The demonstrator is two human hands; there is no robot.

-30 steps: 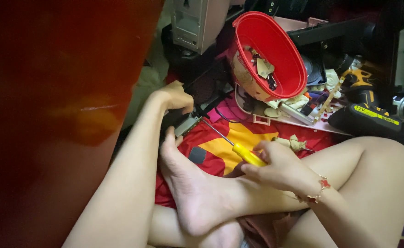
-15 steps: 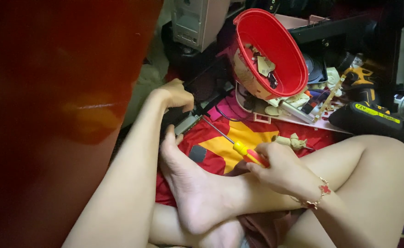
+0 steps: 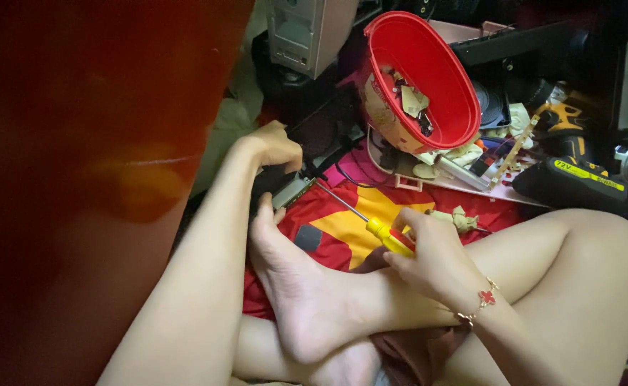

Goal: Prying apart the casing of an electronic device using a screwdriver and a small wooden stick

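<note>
My right hand (image 3: 428, 254) grips a screwdriver (image 3: 389, 236) with a yellow and red handle. Its thin metal shaft runs up and left to a small dark device with a silver edge (image 3: 285, 189). My left hand (image 3: 275, 146) is closed on the far side of that device and holds it against the floor. My bare foot (image 3: 292, 279) lies just below the device, toes touching it. A bracelet with a red charm (image 3: 484, 299) is on my right wrist.
A tilted red bowl (image 3: 400, 53) with paper scraps stands behind. A black and yellow power drill (image 3: 571, 175) lies at right. A grey computer case (image 3: 307, 32) stands at the back. A red and yellow cloth (image 3: 342, 221) covers the floor. A blurred red surface (image 3: 78, 179) fills the left.
My right hand and the screwdriver handle have shifted slightly, the tip staying at the device. My left hand keeps its hold.
</note>
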